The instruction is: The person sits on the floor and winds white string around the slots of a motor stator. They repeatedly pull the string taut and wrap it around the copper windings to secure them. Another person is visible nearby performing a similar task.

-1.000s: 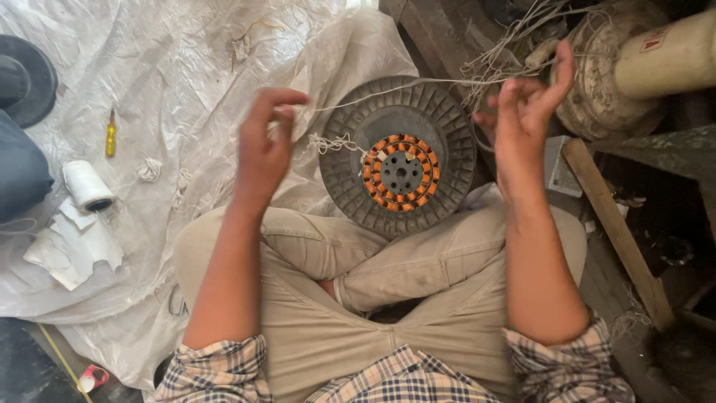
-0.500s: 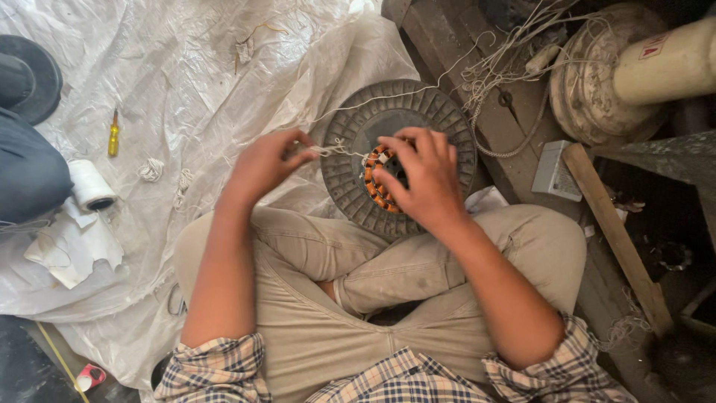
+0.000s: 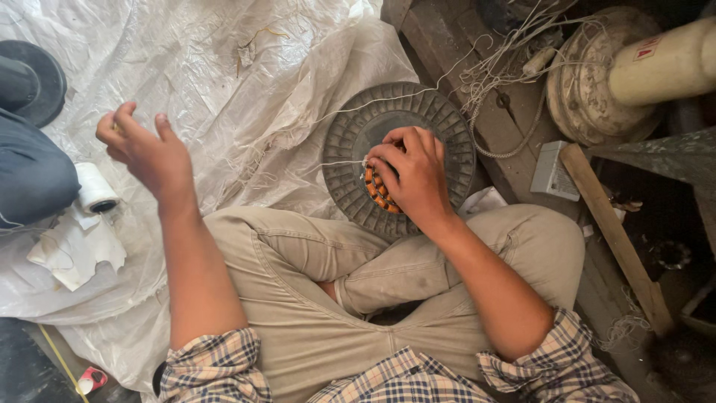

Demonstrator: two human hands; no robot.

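Note:
A round grey ribbed motor disc point(image 3: 447, 130) with orange copper windings point(image 3: 375, 195) at its centre rests against my crossed legs. My right hand point(image 3: 410, 175) presses down on the windings and covers most of them. A thin white string point(image 3: 332, 163) runs left from under that hand. My left hand point(image 3: 142, 149) is raised far out to the left over the plastic sheet, fingers pinched on the string's end.
A white plastic sheet point(image 3: 224, 67) covers the floor. A white tape roll point(image 3: 95, 190) and torn paper lie at left, next to another person's dark trouser leg point(image 3: 30, 175). A tangle of string point(image 3: 514, 52), a round metal housing point(image 3: 589, 89), a small white box point(image 3: 553, 172) and a wooden stick point(image 3: 615, 239) lie at right.
My right hand came down from the upper right onto the windings and stayed there. My left hand then swung out to the left, drawing the string taut.

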